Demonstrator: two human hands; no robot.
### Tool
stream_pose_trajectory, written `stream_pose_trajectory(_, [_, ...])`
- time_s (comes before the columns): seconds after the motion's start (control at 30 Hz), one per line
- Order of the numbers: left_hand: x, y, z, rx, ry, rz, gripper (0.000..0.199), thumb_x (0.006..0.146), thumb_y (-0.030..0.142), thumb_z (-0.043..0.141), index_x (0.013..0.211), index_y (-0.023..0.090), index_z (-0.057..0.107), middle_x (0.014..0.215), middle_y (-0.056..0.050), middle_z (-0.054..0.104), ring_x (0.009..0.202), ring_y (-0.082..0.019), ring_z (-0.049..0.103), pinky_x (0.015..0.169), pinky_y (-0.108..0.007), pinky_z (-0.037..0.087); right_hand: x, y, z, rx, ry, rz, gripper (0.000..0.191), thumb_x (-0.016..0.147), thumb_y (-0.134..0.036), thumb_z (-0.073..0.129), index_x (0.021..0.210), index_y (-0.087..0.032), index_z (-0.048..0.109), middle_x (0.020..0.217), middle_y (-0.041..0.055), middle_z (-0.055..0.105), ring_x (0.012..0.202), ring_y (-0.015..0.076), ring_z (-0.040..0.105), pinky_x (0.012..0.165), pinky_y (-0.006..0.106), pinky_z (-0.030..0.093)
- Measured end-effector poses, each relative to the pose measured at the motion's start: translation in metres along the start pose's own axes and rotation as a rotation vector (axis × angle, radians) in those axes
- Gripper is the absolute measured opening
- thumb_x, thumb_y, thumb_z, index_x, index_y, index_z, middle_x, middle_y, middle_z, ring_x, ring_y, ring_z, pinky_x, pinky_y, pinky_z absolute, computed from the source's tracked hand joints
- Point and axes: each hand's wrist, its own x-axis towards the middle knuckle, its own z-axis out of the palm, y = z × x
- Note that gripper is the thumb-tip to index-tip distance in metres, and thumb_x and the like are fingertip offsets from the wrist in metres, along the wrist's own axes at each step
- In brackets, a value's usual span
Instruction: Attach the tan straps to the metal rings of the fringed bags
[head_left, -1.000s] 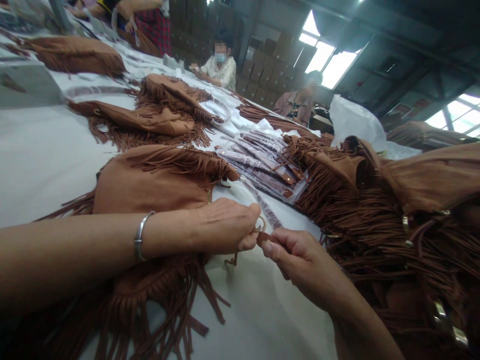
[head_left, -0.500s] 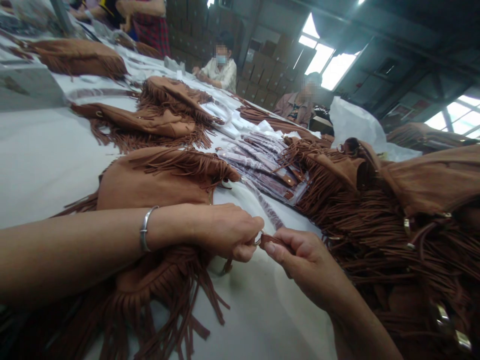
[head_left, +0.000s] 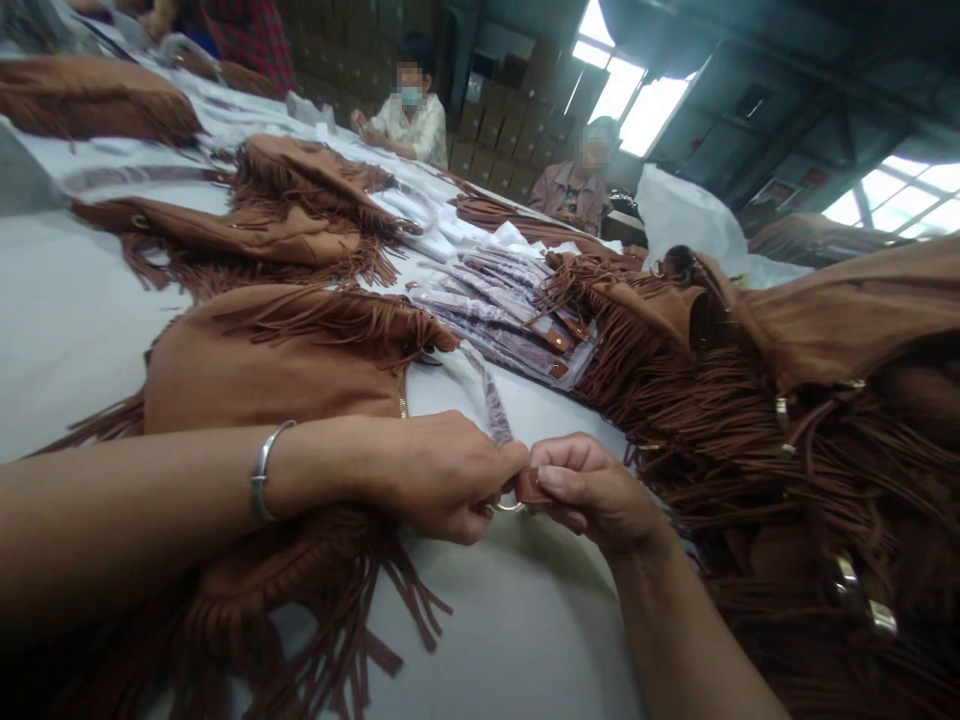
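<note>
Pinching a brown strap tab [head_left: 531,487] between thumb and fingers: right hand [head_left: 600,490], head view. Left hand [head_left: 442,475] meets it nearly fingertip to fingertip, fingers curled in, gripping a thin pale metal ring [head_left: 510,507]. Only the ring's lower curve shows, just beside the tab; can't tell whether it passes through the tab. Rest of left grip hidden by its own knuckles.

A plastic-wrapped strap [head_left: 491,395] runs from just above the hands up to the near fringed bag [head_left: 277,370]. That bag lies flat on the white table [head_left: 517,620], under and behind the left forearm, fringe spilling out below. Silver bracelet [head_left: 262,470] on left wrist.

Beyond the bag: more fringed bags [head_left: 300,240] lying on the table. Up and right of the hands: a bundle of wrapped straps [head_left: 499,300], brown ends toward the right. Right side: big heap of fringed bags [head_left: 712,430], brass-coloured fittings visible, right forearm alongside.

Far side: one co-worker [head_left: 420,125] in a pale top, another [head_left: 574,190] in a pinkish jacket, stacked boxes [head_left: 502,120] behind.
</note>
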Motion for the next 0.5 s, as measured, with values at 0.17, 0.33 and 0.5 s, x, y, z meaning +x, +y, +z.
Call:
stream_pose_trajectory(0.17, [-0.003,-0.002,-0.002,-0.007,0.009,-0.111,0.038,0.071,0.023,0.054,0.106,0.016,0.042,0.070,-0.002,0.063,0.059,-0.020,0.060,0.047,-0.025,0.036,0.003,-0.004,0.007,-0.043,0.070,-0.002,0.030,0.074,-0.039,0.064,0.066,-0.011,0.060,0.052,-0.0024,0.048,0.036,0.0031,0.030,0.034,0.017,0.018])
stream_pose_trajectory(0.33, [-0.010,-0.014,-0.021,-0.301,-0.116,-0.160,0.080,0.070,0.043,0.063,0.134,0.019,0.022,0.089,-0.001,0.063,0.078,-0.016,0.061,0.061,-0.020,0.041,-0.002,-0.004,-0.003,-0.067,0.138,0.007,0.033,0.076,-0.041,0.062,0.061,-0.012,0.055,0.051,-0.0025,0.049,0.034,0.0026,0.028,0.032,0.017,0.017])
stream_pose_trajectory(0.5, [-0.037,-0.018,-0.025,-0.160,-0.158,-0.307,0.056,0.062,0.043,0.066,0.110,0.019,0.050,0.100,-0.006,0.059,0.089,-0.022,0.056,0.071,-0.026,0.043,-0.001,0.000,-0.010,-0.103,0.138,-0.022,0.037,0.079,-0.043,0.059,0.058,-0.012,0.056,0.044,-0.0051,0.041,0.033,0.0029,0.024,0.032,0.017,0.014])
